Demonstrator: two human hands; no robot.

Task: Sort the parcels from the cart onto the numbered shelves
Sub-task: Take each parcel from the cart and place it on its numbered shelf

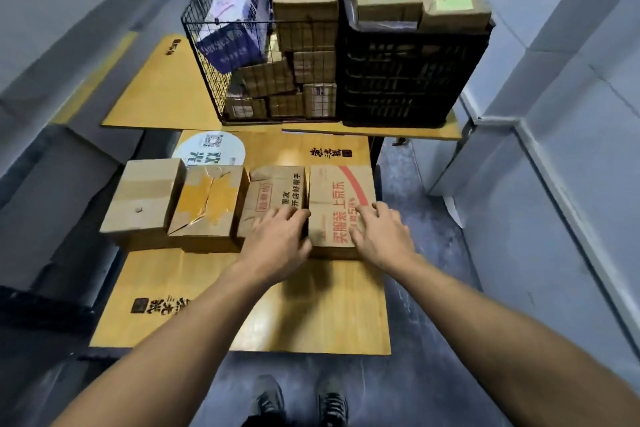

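Observation:
Several brown cardboard parcels stand in a row on a yellow wooden board (242, 308). My left hand (277, 236) rests palm down on the parcel with red and black print (273, 194), fingers reaching its right edge. My right hand (377, 232) lies flat with fingers spread on the rightmost parcel with big red characters (337, 191). Neither hand grips anything. To the left sit a taped yellow-patched parcel (207, 201) and a plain brown parcel (145, 194).
Behind stand a black wire basket (204, 55) and a black plastic crate (408, 80), both piled with labelled parcels, on another yellow board (162, 90). Grey shelving runs along the left (52, 184) and right (554, 149). My shoes (298, 402) stand on the grey floor.

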